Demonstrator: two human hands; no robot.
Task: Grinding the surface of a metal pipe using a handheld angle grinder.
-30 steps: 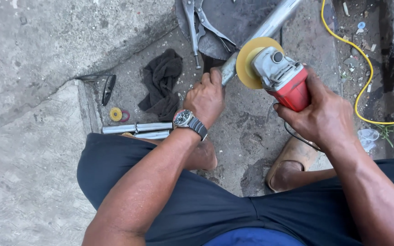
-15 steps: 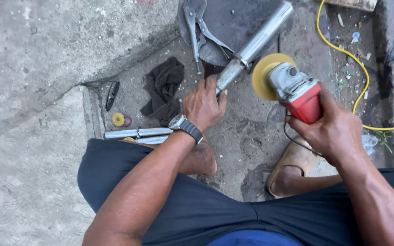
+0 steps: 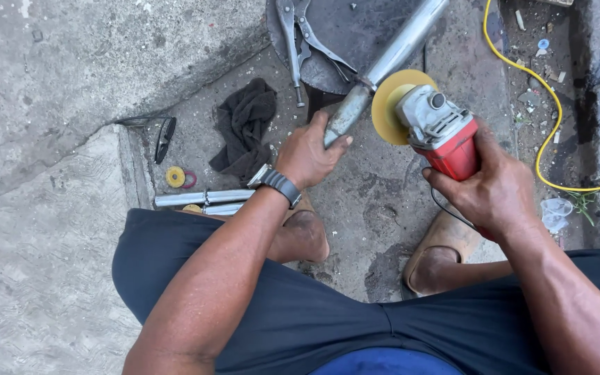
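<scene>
Left hand (image 3: 307, 153) grasps the metal pipe (image 3: 383, 66); right hand (image 3: 494, 187) grips the grinder (image 3: 439, 128). Its disc (image 3: 387, 107), just beside the left fingertips, may cut them if the pipe slips.

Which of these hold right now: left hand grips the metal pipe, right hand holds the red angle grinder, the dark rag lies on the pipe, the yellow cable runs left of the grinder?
1. The left hand grips the metal pipe. True.
2. The right hand holds the red angle grinder. True.
3. The dark rag lies on the pipe. False: it lies on the concrete ground, apart from the pipe, to its left.
4. The yellow cable runs left of the grinder. False: it curves along the ground to the grinder's right.
</scene>
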